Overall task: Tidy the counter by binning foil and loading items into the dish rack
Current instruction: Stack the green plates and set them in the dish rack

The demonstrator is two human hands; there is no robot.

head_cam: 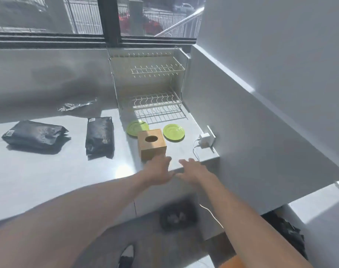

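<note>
A two-tier wire dish rack (155,88) stands at the back right of the counter, with nothing on its shelves. Two green plates (137,127) (173,132) lie flat in front of it. Between them sits a wooden tissue box (152,144) with an oval hole on top. A crumpled sheet of foil (75,106) lies at the back, left of the rack. My left hand (159,170) hovers open just in front of the wooden box, its fingertips close to the box's near face. My right hand (191,169) is open beside it, over the counter's front edge.
Two black sealed bags (36,135) (100,136) lie on the left of the counter (48,175). A white charger (204,140) with a cable is plugged into the right wall. A dark bin (177,217) with crumpled bits inside stands on the floor below the counter edge.
</note>
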